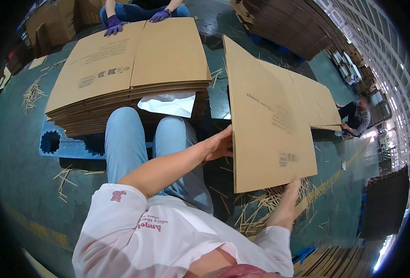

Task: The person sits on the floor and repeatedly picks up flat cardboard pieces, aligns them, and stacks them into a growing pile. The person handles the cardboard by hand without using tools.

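White cloth shirt (177, 245) with reddish lettering (150, 227) lies nearest, at six o'clock. Toward three o'clock stands a flattened brown cardboard carton (260, 134), its dark printing blurred; the left hand (219, 144) has fingers gripping its left edge. At its lower edge, the blurred right hand (292, 186) hides its grip. Toward ten o'clock, a stack of flattened brown cardboard cartons (168, 55) bears dark printing.

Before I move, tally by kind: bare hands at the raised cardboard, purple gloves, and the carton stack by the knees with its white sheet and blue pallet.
Bare hands at the raised cardboard: 2 (left hand, right hand)
Purple gloves: 2
Carton stack: 1
White sheet: 1
Blue pallet: 1
Total: 7
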### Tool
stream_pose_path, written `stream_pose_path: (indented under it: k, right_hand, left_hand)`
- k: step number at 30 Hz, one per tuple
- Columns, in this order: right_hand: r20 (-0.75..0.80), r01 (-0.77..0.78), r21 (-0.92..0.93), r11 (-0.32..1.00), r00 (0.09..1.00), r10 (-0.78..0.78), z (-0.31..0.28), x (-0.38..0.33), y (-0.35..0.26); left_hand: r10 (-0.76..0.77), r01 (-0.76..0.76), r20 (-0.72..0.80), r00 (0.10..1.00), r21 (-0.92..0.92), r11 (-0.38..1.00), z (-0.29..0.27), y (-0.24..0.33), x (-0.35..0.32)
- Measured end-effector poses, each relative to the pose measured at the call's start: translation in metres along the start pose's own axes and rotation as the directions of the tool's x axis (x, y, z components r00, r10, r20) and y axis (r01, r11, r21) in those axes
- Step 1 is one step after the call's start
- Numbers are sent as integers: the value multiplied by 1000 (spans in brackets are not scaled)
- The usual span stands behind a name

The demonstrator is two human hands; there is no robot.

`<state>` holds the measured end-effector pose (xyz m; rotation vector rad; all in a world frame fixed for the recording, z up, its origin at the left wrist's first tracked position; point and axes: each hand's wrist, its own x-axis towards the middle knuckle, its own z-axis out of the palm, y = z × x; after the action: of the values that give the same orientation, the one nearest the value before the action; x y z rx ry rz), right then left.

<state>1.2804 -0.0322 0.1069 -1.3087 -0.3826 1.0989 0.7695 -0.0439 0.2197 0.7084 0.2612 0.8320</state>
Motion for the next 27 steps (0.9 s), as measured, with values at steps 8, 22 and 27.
stream_pose_path:
  k: [8,22,27]
  right_hand:
    - [5,-187,212,959,982,190,40,-60,202]
    - [36,-128,599,790,990,134,135,-171,199]
    - [205,-153,649,745,979,23,183,-170,160]
  left_hand:
    - [-97,138,-215,972,181,974,30,54,-39]
    - [114,8,-233,966,468,883,21,69,-132]
    - [345,-161,-347,872,463,872,2,101,-192]
